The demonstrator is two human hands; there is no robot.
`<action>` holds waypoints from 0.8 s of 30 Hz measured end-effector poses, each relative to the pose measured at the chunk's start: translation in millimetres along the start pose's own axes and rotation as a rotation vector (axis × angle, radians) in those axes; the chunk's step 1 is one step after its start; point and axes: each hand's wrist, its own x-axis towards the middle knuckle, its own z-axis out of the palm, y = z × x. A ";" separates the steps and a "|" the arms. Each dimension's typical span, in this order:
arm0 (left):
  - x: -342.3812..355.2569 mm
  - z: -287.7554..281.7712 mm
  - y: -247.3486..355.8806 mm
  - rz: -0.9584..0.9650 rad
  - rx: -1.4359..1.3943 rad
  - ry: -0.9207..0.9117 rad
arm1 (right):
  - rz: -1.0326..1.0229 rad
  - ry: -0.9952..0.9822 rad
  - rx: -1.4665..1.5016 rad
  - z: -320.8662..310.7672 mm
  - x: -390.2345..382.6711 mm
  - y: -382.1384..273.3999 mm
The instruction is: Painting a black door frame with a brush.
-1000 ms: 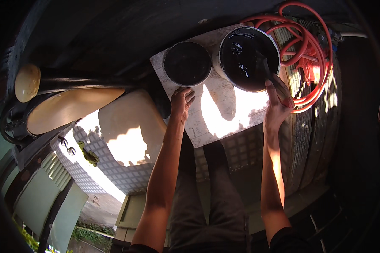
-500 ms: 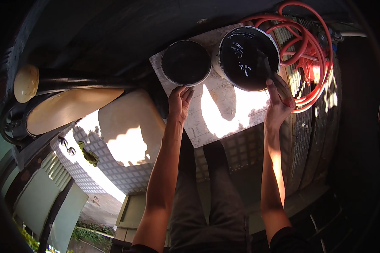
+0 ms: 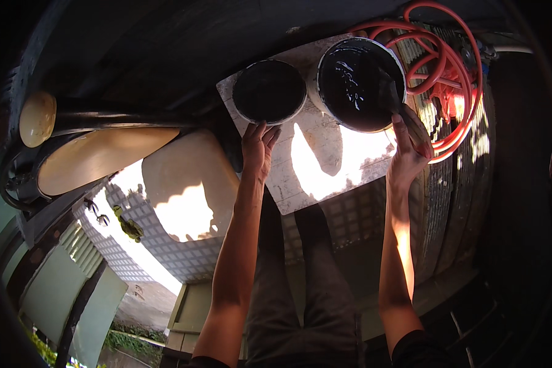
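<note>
Two round vessels stand side by side on a pale board. The smaller, pale-rimmed pot (image 3: pixel 270 92) on the left has a dark interior whose contents I cannot make out. The bucket (image 3: pixel 314 89) on the right holds glossy black liquid (image 3: pixel 349 80). My left hand (image 3: pixel 259 150) is at the pot's near rim, fingers stretched out and apart, fingertips touching its side. My right hand (image 3: pixel 409 156) is closed round a wooden-handled tool (image 3: pixel 418 130). Its dark flat end reaches over the bucket's right rim into the black liquid.
The pale board (image 3: pixel 322 187) carries bright sun patches. A coiled red hose (image 3: pixel 472 110) lies to the right on weathered planks (image 3: pixel 441 227). To the left are a beige rounded panel (image 3: pixel 193 165), a tan curved object (image 3: pixel 104 156) and a green item (image 3: pixel 127 227).
My right hand has shifted slightly right, and the tool's dark end now shows broader near the bucket's right side. My left hand has moved slightly up and left along the pot.
</note>
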 end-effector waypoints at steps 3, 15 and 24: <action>-4.3 2.9 3.6 0.023 0.039 -0.046 | 0.026 0.030 0.057 1.4 -1.0 -3.8; -41.6 -7.2 -1.3 -0.014 0.100 -0.053 | 0.043 0.058 0.106 -0.8 -4.9 -16.3; -57.6 -10.5 -11.9 -0.051 0.112 -0.044 | -0.003 0.105 -0.025 -7.1 -23.1 -48.4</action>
